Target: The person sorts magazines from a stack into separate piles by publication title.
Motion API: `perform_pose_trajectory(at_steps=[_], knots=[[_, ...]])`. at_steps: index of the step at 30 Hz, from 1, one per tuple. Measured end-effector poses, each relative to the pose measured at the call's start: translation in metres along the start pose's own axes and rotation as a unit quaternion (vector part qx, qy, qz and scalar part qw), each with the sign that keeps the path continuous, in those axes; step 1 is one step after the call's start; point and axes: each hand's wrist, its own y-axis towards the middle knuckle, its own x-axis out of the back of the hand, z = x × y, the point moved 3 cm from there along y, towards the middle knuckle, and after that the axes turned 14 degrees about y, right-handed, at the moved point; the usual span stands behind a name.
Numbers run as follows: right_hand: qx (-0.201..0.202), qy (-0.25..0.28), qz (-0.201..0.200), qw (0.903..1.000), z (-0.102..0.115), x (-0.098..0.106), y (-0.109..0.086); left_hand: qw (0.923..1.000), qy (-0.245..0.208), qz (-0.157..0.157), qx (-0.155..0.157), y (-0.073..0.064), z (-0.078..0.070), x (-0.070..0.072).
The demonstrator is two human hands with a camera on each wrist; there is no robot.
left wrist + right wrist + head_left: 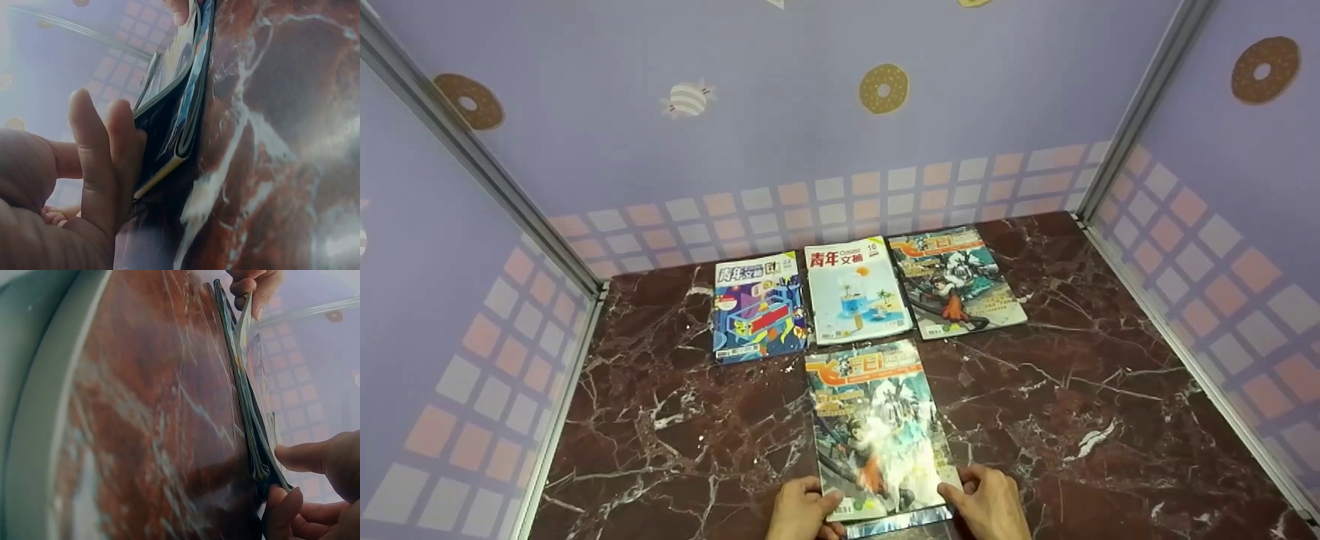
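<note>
Both hands pinch the lower corners of a glossy comic-style magazine [877,427] with an orange title banner. My left hand [802,510] has its thumb on the cover at the left corner; my right hand [990,502] has its thumb on the right corner, fingers curled beneath. Under it lies another magazine [900,522], mostly hidden, showing a bluish strip at the near edge. In the right wrist view the held magazine [264,433] tilts up from the folded spine of the lower one [247,422]. The left wrist view shows a dark gap between them too.
Farther back, side by side, lie a blue illustrated magazine [761,315], a white one [859,296] with a beach picture, and a copy [956,285] matching the held cover. The dark red marbled tabletop [682,427] is bounded by lilac panels [780,150] with metal frames.
</note>
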Motion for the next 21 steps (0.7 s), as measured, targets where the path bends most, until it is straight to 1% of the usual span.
perform_pose_trajectory(at_steps=[6,9,13,16,19,21], knots=[[0.000,0.006,-0.032,0.9995,-0.003,0.001,-0.003,0.9984,-0.047,0.021,-0.024,-0.005,-0.004,-0.005],[0.012,0.006,-0.041,0.9991,-0.004,0.002,-0.004,0.9968,-0.063,0.027,-0.041,-0.007,-0.006,-0.005],[0.010,0.018,-0.038,0.9991,-0.006,0.003,-0.002,0.9941,-0.082,0.025,-0.066,-0.012,-0.010,-0.005],[-0.001,0.031,-0.033,0.9990,-0.006,0.004,-0.002,0.9901,-0.110,0.023,-0.085,-0.013,-0.012,-0.006],[-0.015,0.037,-0.028,0.9988,0.000,0.006,-0.006,0.9854,-0.137,0.023,-0.098,-0.015,-0.014,-0.007],[-0.025,0.039,-0.023,0.9987,0.010,0.008,-0.012,0.9828,-0.151,0.025,-0.104,-0.018,-0.017,-0.007]])
